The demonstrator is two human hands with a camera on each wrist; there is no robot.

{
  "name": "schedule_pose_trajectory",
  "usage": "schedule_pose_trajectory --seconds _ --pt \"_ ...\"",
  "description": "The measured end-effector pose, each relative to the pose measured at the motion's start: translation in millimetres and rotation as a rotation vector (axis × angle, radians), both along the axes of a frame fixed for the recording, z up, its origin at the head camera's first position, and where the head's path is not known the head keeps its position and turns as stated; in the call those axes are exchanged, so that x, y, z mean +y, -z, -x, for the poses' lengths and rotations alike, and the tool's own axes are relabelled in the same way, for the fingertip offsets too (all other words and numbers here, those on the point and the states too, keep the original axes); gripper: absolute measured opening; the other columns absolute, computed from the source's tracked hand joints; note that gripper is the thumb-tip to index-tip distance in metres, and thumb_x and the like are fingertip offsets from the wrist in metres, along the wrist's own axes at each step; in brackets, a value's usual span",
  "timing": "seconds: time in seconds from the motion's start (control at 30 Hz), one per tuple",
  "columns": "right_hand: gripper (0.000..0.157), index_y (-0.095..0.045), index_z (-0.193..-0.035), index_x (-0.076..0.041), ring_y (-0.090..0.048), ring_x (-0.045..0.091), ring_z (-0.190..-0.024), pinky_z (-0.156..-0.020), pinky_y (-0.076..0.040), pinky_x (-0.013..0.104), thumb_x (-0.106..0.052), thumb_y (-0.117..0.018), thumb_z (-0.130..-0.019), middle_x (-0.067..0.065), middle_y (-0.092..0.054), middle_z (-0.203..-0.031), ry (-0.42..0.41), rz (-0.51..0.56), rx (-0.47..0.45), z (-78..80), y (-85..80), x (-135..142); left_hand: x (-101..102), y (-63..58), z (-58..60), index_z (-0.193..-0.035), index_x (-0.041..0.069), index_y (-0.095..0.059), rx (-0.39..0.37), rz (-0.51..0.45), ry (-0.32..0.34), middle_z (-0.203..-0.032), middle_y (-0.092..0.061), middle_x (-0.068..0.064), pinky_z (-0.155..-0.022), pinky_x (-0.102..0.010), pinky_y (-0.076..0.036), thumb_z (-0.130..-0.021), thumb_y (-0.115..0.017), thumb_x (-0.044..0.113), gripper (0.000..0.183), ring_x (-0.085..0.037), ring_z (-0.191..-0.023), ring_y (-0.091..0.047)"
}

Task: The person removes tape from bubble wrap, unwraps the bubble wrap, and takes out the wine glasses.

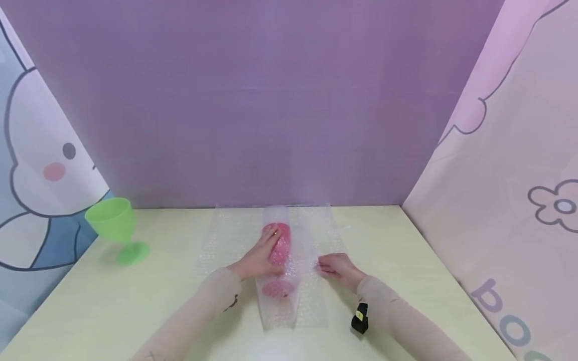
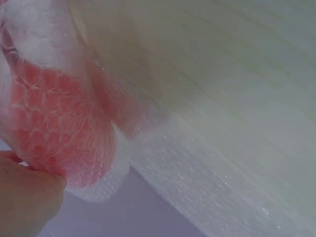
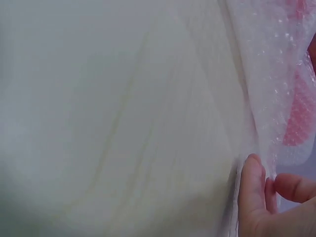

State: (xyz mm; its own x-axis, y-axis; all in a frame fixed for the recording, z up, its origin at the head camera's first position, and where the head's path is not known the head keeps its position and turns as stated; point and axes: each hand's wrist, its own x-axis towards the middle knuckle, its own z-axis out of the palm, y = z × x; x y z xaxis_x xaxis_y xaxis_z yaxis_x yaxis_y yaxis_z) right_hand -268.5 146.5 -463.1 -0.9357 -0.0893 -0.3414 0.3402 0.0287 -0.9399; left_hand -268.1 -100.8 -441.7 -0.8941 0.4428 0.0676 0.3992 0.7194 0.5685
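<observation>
A pink goblet [image 1: 281,249] lies on its side in clear bubble wrap [image 1: 311,301], its round foot [image 1: 278,288] toward the front. My left hand [image 1: 260,254] grips the wrapped bowl from the left, thumb near the stem and fingers over the far part. In the left wrist view, the left hand [image 2: 29,197] is at the bubbled pink surface. To the right of the goblet, my right hand [image 1: 340,268] pinches the edge of the bubble wrap between thumb and fingers. The right wrist view shows the right hand [image 3: 276,202] at that edge.
A green goblet [image 1: 113,220] stands upright at the left of the pale table [image 1: 397,240]. The flat part of the wrap reaches the table's back edge. A purple panel [image 1: 271,110] rises behind, with printed panels on both sides.
</observation>
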Motion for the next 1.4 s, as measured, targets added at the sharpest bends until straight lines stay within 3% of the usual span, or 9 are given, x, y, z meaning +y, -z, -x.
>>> schedule_pose_trajectory --seconds 0.13,0.23,0.4,0.5,0.67,0.9,1.03,1.23,1.4 --pt "0.032 -0.051 -0.113 0.018 -0.066 0.014 -0.073 -0.072 -0.057 0.025 0.002 -0.054 -0.086 0.015 -0.068 -0.087 -0.005 -0.003 -0.016 -0.1 -1.9 5 1 0.2 -0.4 -0.148 0.009 -0.011 -0.010 0.010 -0.006 -0.156 0.003 -0.004 -0.114 -0.044 -0.017 -0.072 -0.076 0.034 0.103 -0.023 -0.142 0.003" --pt "0.035 -0.047 -0.117 0.019 -0.065 0.015 -0.077 -0.077 -0.056 0.028 0.000 -0.051 -0.088 0.021 -0.065 -0.096 -0.020 -0.044 0.033 0.9 -8.4 8 1 -1.9 -0.6 -0.148 0.010 -0.011 -0.012 0.028 -0.024 -0.156 0.003 -0.002 -0.114 -0.042 -0.016 -0.072 -0.076 0.036 0.104 -0.021 -0.143 0.003" --pt "0.038 -0.047 -0.121 0.015 -0.063 0.024 -0.094 -0.087 -0.053 0.035 -0.005 -0.050 -0.090 0.029 -0.058 -0.114 0.010 -0.249 0.201 4.7 -23.1 11 2 -6.0 -2.9 -0.148 0.010 -0.010 -0.031 0.023 -0.015 -0.156 0.003 -0.002 -0.115 -0.042 -0.014 -0.072 -0.076 0.033 0.103 -0.021 -0.142 0.005" --pt "0.033 -0.055 -0.117 0.009 -0.062 0.030 -0.098 -0.086 -0.053 0.036 -0.006 -0.056 -0.088 0.025 -0.062 -0.110 -0.023 -0.428 0.367 6.4 -31.8 7 3 -6.6 -2.7 -0.148 0.009 -0.011 -0.032 0.015 -0.009 -0.156 0.002 -0.003 -0.115 -0.043 -0.014 -0.072 -0.076 0.032 0.102 -0.022 -0.142 0.005" --pt "0.027 -0.061 -0.109 0.006 -0.064 0.033 -0.095 -0.082 -0.055 0.037 -0.002 -0.061 -0.083 0.021 -0.065 -0.107 -0.289 -0.689 0.680 -1.3 -37.6 -6 4 -0.6 0.1 -0.148 0.012 -0.010 -0.021 0.034 -0.015 -0.156 0.003 -0.001 -0.115 -0.042 -0.015 -0.073 -0.075 0.034 0.102 -0.021 -0.142 0.005" --pt "0.035 -0.062 -0.112 0.001 -0.058 0.031 -0.110 -0.094 -0.048 0.040 -0.011 -0.068 -0.079 0.018 -0.060 -0.121 -0.700 -1.118 0.914 -11.1 -26.4 -23 4 0.9 1.2 -0.148 0.010 -0.011 0.006 0.029 -0.006 -0.156 0.002 -0.004 -0.114 -0.044 -0.016 -0.072 -0.076 0.035 0.103 -0.023 -0.142 0.003" --pt "0.033 -0.064 -0.107 -0.005 -0.058 0.029 -0.110 -0.095 -0.048 0.037 -0.015 -0.071 -0.077 0.017 -0.057 -0.125 -0.806 -1.192 0.899 -6.6 -18.2 -28 3 0.2 0.5 -0.148 0.010 -0.011 0.026 0.047 0.002 -0.156 0.002 -0.004 -0.114 -0.042 -0.015 -0.072 -0.076 0.036 0.103 -0.022 -0.142 0.002" --pt "0.062 -0.050 -0.128 0.001 -0.048 0.032 -0.121 -0.105 -0.038 0.040 -0.019 -0.074 -0.075 0.018 -0.049 -0.133 -0.811 -1.104 0.738 6.5 -16.1 -35 -1 1.8 2.4 -0.148 0.009 -0.012 0.057 0.040 0.006 -0.156 0.001 -0.006 -0.114 -0.042 -0.016 -0.071 -0.076 0.034 0.103 -0.023 -0.142 0.001" --pt "0.066 -0.049 -0.127 0.003 -0.049 0.033 -0.121 -0.106 -0.036 0.044 -0.019 -0.077 -0.072 0.020 -0.049 -0.133 -0.813 -1.084 0.686 10.1 -14.6 -32 3 6.3 5.9 -0.147 0.007 -0.013 0.078 0.042 0.021 -0.155 -0.001 -0.007 -0.114 -0.043 -0.016 -0.071 -0.076 0.034 0.103 -0.024 -0.143 0.000"
